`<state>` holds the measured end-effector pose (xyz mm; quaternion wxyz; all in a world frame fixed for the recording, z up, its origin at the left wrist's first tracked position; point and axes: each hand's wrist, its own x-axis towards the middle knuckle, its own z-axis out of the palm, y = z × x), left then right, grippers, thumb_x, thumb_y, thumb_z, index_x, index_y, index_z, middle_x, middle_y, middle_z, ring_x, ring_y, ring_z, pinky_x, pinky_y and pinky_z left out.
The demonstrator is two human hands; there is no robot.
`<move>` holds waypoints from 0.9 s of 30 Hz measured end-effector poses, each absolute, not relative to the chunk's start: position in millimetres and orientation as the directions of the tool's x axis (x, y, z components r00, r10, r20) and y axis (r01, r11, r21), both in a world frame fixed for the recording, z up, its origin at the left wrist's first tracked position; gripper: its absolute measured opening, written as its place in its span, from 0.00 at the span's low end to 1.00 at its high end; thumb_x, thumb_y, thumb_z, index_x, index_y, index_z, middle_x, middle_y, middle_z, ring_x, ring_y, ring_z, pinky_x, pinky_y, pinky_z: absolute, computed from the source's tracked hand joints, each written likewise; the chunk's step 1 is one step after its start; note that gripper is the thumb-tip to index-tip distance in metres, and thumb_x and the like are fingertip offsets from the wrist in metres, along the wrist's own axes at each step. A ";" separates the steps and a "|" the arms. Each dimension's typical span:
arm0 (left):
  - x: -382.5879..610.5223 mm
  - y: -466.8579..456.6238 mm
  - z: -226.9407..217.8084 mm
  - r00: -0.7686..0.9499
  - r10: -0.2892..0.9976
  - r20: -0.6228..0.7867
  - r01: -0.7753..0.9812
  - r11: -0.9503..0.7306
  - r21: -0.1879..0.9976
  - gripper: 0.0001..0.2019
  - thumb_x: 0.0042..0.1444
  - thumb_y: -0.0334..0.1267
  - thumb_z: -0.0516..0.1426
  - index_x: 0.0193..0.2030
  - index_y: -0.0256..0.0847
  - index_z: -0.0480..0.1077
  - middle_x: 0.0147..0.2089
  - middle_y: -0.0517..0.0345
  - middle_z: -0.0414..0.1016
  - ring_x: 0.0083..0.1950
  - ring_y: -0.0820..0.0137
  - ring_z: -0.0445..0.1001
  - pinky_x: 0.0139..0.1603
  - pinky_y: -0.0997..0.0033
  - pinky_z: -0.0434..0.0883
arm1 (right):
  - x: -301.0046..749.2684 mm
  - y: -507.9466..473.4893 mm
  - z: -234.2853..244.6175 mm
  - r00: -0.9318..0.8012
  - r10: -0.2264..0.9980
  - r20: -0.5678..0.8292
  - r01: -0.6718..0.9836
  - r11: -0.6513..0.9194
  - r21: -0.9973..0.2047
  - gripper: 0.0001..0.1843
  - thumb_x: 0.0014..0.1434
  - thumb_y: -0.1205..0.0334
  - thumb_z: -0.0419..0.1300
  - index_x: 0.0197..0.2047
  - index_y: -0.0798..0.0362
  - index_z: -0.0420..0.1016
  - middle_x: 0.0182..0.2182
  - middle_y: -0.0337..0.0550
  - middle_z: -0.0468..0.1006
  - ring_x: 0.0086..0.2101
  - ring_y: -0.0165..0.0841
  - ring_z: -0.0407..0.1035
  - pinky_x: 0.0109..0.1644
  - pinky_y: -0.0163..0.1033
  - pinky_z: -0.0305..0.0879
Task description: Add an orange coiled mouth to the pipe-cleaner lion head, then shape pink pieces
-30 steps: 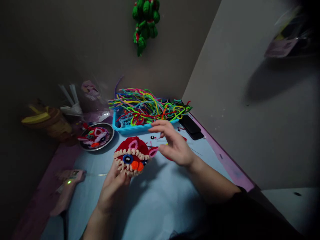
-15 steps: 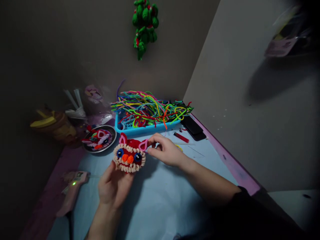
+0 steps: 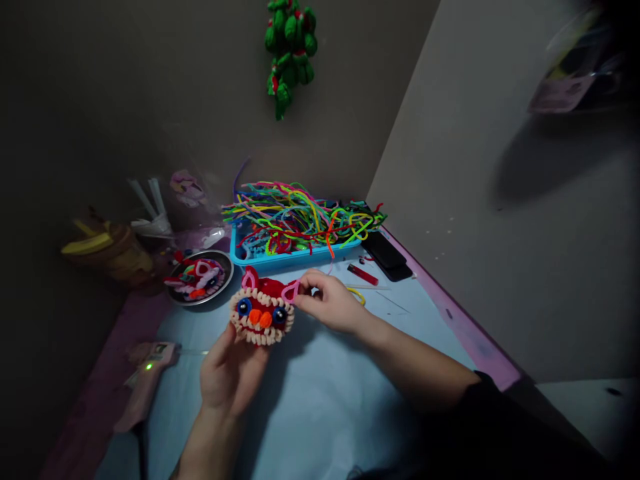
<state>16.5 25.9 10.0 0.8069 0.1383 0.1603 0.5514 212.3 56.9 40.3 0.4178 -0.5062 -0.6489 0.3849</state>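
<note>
A red pipe-cleaner animal face (image 3: 261, 309) with blue eyes, an orange nose, a cream fringe and two pink ears is held up over the light blue table (image 3: 320, 400). My left hand (image 3: 231, 373) grips it from below, fingers closed on its lower edge. My right hand (image 3: 327, 300) pinches the face's right pink ear between thumb and fingers.
A blue tray (image 3: 295, 257) heaped with coloured pipe cleaners stands behind. A metal dish (image 3: 200, 277) of craft pieces sits at the left, a pink glue gun (image 3: 145, 380) nearer. A red lighter (image 3: 363, 274) and a black phone (image 3: 387, 257) lie right. A green ornament (image 3: 290, 47) hangs on the wall.
My left hand has turned the red face upright towards me. My right hand, open above it a second ago, has come down and closed on the right pink ear.
</note>
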 end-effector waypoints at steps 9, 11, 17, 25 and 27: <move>14.5 26.2 8.7 0.339 0.933 -0.119 -0.859 0.358 0.366 0.23 0.62 0.37 0.51 0.65 0.50 0.64 0.55 0.54 0.79 0.58 0.61 0.75 0.62 0.57 0.69 | 215.4 55.9 45.1 -0.172 0.975 0.141 0.319 0.191 -0.928 0.05 0.53 0.62 0.62 0.29 0.54 0.71 0.30 0.38 0.69 0.33 0.30 0.65 0.36 0.35 0.61; 12.0 27.6 8.5 0.353 0.929 -0.112 -0.860 0.370 0.352 0.24 0.63 0.38 0.51 0.66 0.49 0.62 0.57 0.53 0.77 0.59 0.60 0.74 0.63 0.56 0.68 | 218.0 55.1 47.7 -0.211 0.966 0.146 0.311 0.208 -0.927 0.06 0.52 0.61 0.63 0.32 0.54 0.72 0.32 0.38 0.70 0.33 0.30 0.65 0.36 0.35 0.62; 9.1 29.6 10.0 0.375 0.919 -0.124 -0.871 0.395 0.293 0.26 0.63 0.39 0.51 0.69 0.48 0.58 0.58 0.50 0.76 0.59 0.59 0.74 0.63 0.55 0.68 | 215.4 56.8 42.7 -0.198 0.971 0.132 0.300 0.188 -0.935 0.09 0.51 0.58 0.67 0.32 0.53 0.73 0.32 0.38 0.71 0.31 0.28 0.64 0.35 0.35 0.62; 10.7 30.6 8.0 0.393 0.911 -0.123 -0.867 0.412 0.280 0.26 0.63 0.40 0.52 0.68 0.47 0.60 0.58 0.49 0.76 0.59 0.59 0.73 0.63 0.55 0.68 | 205.9 57.2 33.1 -0.188 0.980 0.061 0.138 0.087 -0.987 0.19 0.48 0.48 0.69 0.24 0.54 0.72 0.25 0.36 0.70 0.27 0.28 0.63 0.33 0.35 0.60; 9.4 31.0 7.7 0.376 0.917 -0.135 -0.871 0.399 0.286 0.26 0.63 0.40 0.52 0.68 0.47 0.60 0.59 0.50 0.76 0.59 0.59 0.74 0.63 0.55 0.68 | 210.0 58.6 34.5 -0.215 0.976 0.030 0.083 0.049 -0.995 0.19 0.47 0.47 0.69 0.25 0.55 0.73 0.25 0.36 0.71 0.26 0.28 0.63 0.32 0.35 0.59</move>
